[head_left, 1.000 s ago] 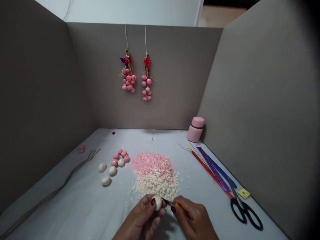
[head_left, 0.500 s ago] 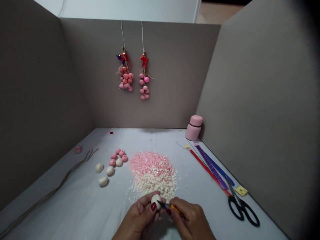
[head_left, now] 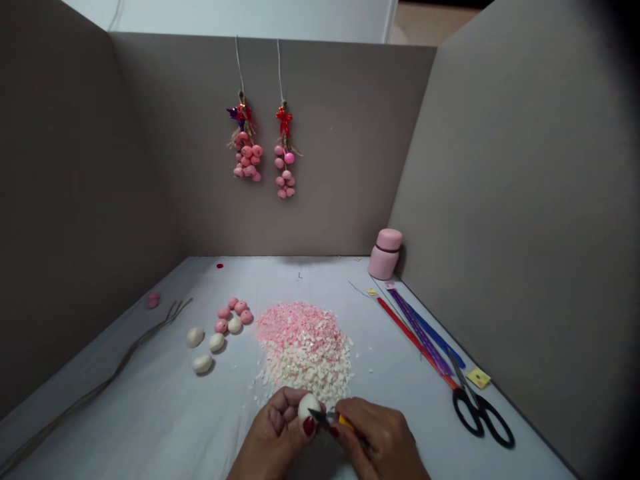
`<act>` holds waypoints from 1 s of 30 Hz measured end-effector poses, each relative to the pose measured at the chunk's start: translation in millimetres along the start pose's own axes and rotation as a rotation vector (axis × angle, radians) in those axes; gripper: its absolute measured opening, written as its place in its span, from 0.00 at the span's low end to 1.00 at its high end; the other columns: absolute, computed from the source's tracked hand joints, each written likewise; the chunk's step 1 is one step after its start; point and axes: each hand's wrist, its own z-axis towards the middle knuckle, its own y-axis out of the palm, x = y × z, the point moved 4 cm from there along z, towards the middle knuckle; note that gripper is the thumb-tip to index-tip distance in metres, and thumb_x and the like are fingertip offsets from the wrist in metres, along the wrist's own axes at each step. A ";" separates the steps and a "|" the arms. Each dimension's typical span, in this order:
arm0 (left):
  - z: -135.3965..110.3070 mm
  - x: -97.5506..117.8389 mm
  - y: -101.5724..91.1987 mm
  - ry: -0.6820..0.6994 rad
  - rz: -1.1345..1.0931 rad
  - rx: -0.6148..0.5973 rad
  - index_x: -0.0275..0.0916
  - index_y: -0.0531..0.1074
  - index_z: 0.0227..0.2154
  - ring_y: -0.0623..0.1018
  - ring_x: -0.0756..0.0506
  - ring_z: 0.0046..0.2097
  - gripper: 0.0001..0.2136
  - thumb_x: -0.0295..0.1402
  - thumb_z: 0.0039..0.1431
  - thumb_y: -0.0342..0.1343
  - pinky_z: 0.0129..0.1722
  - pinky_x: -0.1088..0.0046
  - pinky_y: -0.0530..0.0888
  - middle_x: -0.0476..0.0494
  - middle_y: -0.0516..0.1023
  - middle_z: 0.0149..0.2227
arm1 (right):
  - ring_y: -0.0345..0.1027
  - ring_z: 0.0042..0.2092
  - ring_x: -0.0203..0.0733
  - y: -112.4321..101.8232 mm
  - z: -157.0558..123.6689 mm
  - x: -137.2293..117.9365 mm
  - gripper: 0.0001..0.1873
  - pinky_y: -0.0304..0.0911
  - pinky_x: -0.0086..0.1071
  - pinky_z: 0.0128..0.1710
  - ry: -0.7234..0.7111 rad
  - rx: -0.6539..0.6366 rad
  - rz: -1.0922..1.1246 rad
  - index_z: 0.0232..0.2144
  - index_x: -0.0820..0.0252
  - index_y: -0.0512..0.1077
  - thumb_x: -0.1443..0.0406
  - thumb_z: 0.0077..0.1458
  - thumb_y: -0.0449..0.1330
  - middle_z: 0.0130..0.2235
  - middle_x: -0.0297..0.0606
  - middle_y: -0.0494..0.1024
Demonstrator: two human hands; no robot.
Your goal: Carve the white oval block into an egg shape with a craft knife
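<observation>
My left hand grips a small white ball between thumb and fingers, near the table's front edge. In my right hand is a craft knife with a yellow handle. Its dark pointed blade lies against the front of the ball; whether the tip has gone in, I cannot tell. Just beyond both hands spreads a heap of shavings, pink at the back and white at the front. White balls and pink balls lie to the left of the heap.
Black-handled scissors rest at the right beside red, purple and blue ribbons. A pink jar stands in the back right corner. Dry stems lie along the left. Two bunches of pink balls hang against the grey back panel.
The knife blade sits slightly lower and flatter against the ball, which my left hand has turned a little. The whole view has shifted slightly.
</observation>
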 end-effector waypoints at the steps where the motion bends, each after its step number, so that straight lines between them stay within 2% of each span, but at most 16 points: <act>1: -0.5 0.9 1.1 -0.003 -0.007 0.000 0.37 0.78 0.27 0.78 0.51 0.29 0.11 0.35 0.41 0.71 0.33 0.76 0.70 0.47 0.83 0.26 | 0.65 0.24 0.37 -0.3 -0.3 0.1 0.17 0.56 0.27 0.24 0.000 0.008 -0.019 0.27 0.58 0.67 0.62 0.66 0.46 0.23 0.34 0.71; 4: -2.0 1.0 4.5 -0.034 -0.044 -0.004 0.37 0.78 0.26 0.79 0.52 0.29 0.10 0.34 0.40 0.71 0.33 0.79 0.71 0.47 0.84 0.26 | 0.66 0.24 0.37 -1.4 0.3 4.9 0.17 0.55 0.28 0.24 0.047 0.034 -0.046 0.27 0.57 0.66 0.62 0.66 0.45 0.23 0.34 0.71; 7: -3.3 0.4 9.0 -0.051 -0.067 -0.046 0.37 0.78 0.25 0.80 0.53 0.28 0.12 0.34 0.37 0.73 0.32 0.81 0.73 0.46 0.84 0.27 | 0.66 0.23 0.36 -3.4 2.0 16.1 0.17 0.54 0.27 0.23 0.200 0.039 -0.045 0.26 0.56 0.65 0.61 0.66 0.46 0.22 0.31 0.71; 9: -3.5 0.1 10.3 -0.063 -0.087 -0.045 0.36 0.78 0.25 0.81 0.53 0.29 0.12 0.34 0.36 0.73 0.33 0.82 0.73 0.46 0.85 0.28 | 0.65 0.23 0.35 -4.1 2.5 20.3 0.17 0.53 0.27 0.23 0.253 0.035 -0.034 0.26 0.56 0.65 0.61 0.67 0.46 0.22 0.30 0.70; 12: -3.2 1.0 8.3 -0.069 -0.160 0.021 0.38 0.80 0.29 0.82 0.53 0.31 0.13 0.32 0.37 0.73 0.35 0.83 0.73 0.46 0.86 0.28 | 0.66 0.25 0.36 -2.9 2.0 15.6 0.16 0.55 0.26 0.26 0.168 0.040 0.001 0.27 0.57 0.65 0.61 0.66 0.46 0.24 0.32 0.71; 15: -3.0 1.2 5.7 -0.082 -0.190 0.060 0.40 0.80 0.33 0.82 0.51 0.33 0.15 0.31 0.37 0.73 0.39 0.81 0.74 0.46 0.86 0.30 | 0.67 0.25 0.36 0.1 0.3 8.2 0.15 0.56 0.26 0.26 0.077 0.032 0.043 0.29 0.57 0.66 0.63 0.66 0.46 0.25 0.32 0.71; 20: -1.2 -2.3 -0.8 -0.045 -0.120 0.072 0.39 0.79 0.30 0.81 0.47 0.35 0.13 0.31 0.38 0.72 0.41 0.73 0.73 0.43 0.86 0.33 | 0.66 0.25 0.35 2.3 -0.5 2.2 0.14 0.58 0.26 0.25 0.048 0.004 0.079 0.29 0.58 0.66 0.63 0.65 0.46 0.24 0.33 0.72; 26: 1.8 -2.3 -2.4 0.048 0.043 0.035 0.38 0.78 0.27 0.76 0.49 0.29 0.13 0.37 0.38 0.72 0.32 0.74 0.69 0.47 0.82 0.25 | 0.67 0.24 0.36 1.0 -0.9 -1.2 0.15 0.57 0.27 0.24 0.029 -0.008 0.021 0.27 0.57 0.66 0.63 0.65 0.46 0.23 0.33 0.72; 30: 1.7 1.3 -1.1 0.061 0.109 0.042 0.38 0.77 0.25 0.74 0.50 0.28 0.14 0.39 0.37 0.72 0.31 0.75 0.67 0.49 0.80 0.22 | 0.67 0.24 0.37 -0.5 -0.5 -0.8 0.16 0.56 0.27 0.24 0.018 -0.005 -0.036 0.27 0.57 0.66 0.63 0.65 0.46 0.23 0.34 0.71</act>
